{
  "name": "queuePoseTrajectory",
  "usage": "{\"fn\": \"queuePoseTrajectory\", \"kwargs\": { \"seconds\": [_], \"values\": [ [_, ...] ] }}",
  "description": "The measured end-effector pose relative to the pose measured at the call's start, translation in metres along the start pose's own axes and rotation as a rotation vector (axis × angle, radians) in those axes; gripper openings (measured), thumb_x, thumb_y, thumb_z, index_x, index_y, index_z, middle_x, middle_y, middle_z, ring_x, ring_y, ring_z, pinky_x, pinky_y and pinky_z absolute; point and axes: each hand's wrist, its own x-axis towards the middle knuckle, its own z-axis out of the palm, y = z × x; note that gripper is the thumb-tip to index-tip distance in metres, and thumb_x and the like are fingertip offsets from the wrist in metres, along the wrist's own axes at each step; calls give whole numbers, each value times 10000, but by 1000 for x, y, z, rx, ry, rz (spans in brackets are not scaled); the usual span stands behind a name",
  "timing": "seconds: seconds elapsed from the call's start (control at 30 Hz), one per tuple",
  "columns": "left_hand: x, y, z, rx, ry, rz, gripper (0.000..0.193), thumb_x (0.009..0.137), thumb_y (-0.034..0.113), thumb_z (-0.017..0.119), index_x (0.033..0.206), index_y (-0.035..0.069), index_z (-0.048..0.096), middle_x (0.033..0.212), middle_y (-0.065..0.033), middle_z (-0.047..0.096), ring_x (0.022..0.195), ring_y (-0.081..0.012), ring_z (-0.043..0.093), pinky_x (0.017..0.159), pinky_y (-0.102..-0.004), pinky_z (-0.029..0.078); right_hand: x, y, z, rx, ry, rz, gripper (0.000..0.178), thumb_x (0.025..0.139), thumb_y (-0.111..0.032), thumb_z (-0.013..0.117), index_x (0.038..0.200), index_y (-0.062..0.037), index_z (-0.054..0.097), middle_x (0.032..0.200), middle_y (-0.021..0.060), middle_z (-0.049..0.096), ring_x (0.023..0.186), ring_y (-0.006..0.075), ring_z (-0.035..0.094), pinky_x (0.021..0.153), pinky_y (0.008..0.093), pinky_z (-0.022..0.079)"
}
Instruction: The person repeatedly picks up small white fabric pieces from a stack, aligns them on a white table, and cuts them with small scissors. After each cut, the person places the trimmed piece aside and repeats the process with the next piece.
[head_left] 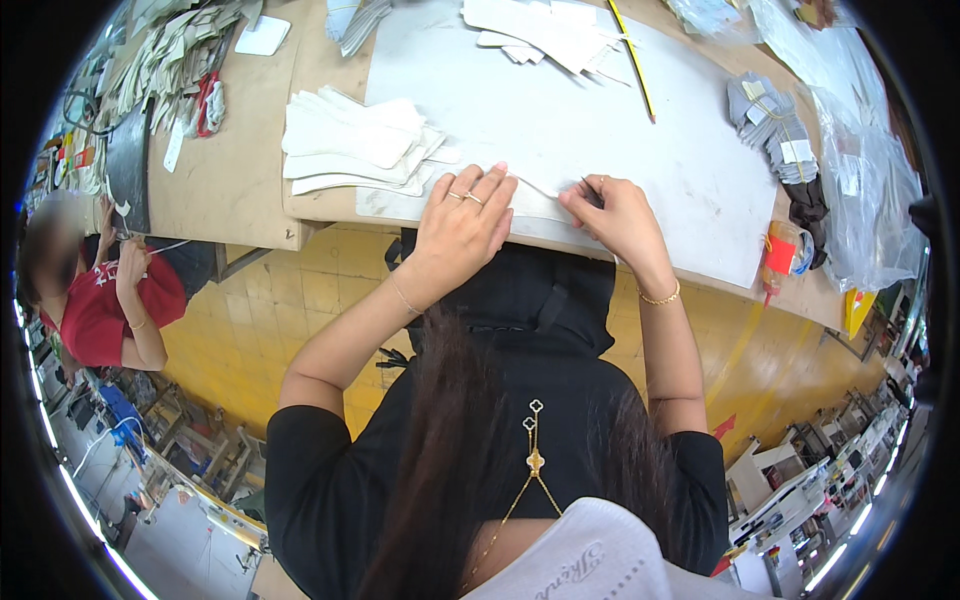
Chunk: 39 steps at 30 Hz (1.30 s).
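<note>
My left hand [466, 222] lies at the table's near edge with its fingers stretched out and resting flat. Beneath and beside those fingers is a pale flat piece, hard to make out against the white sheet [680, 180]. To its right, my right hand [622, 218] is closed in a pinch around a slim dark tool [592, 194]; its exact kind is hidden by the fingers. A fanned stack of white cut pieces [355, 140] sits just left of and beyond my left hand.
More white pieces [545, 30] and a yellow pencil [634, 65] lie at the far side. Banded grey bundles [775, 125], plastic bags [860, 190] and an orange-labelled bottle [780, 252] are on the right. At the far left, a person in red [110, 300] works beside heaped strips [165, 65].
</note>
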Motion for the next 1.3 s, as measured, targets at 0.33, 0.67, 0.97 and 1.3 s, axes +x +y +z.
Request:
{"fn": "queuePoseTrajectory", "kwargs": {
  "seconds": [0.33,0.67,0.97,1.3],
  "values": [
    [3,3,5,137,-55,53,546,860,183,717,1384,86,597,1328,-138,603,1181,-313,522,1000,-446,418,-11,23,3,-70,137,-27,354,889,-284,719,810,59,685,680,228,652,643,376,658,656,413,518],
    [0,12,9,190,-116,40,650,813,262,771,1432,290,574,1372,-182,548,1208,-367,482,1015,-492,403,1,25,-4,-170,140,-104,343,839,-289,710,821,54,703,728,265,657,703,425,673,675,446,534],
    [6,40,7,223,-129,-18,650,820,235,760,1441,282,575,1368,-185,548,1256,-406,473,1055,-513,390,8,23,-3,-290,137,-120,299,830,-288,718,853,9,744,752,228,697,727,398,705,682,443,566],
    [13,59,23,157,-148,76,592,830,151,720,1381,-6,572,1330,-141,592,1275,-314,521,1060,-463,412,-5,33,-38,-220,-6,-42,334,854,-325,771,861,7,732,715,187,701,676,353,701,632,408,552]
  ]
}}
